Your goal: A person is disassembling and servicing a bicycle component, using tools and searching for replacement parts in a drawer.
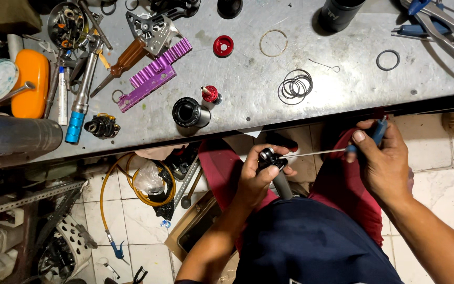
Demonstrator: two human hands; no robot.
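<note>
Left hand (256, 176) clamps a black cylindrical metal part (270, 158) steady below the steel bench (342, 89); right hand (382, 158) grips a blue-handled thin-shafted screwdriver (321, 152), tip aligned into it.

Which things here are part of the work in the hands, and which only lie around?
In use: left hand grips black cylinder part; right hand holds blue-handled pick, tip at the part.

Lying about: purple bar, red cap, black sleeve, rings, screwdriver.
</note>
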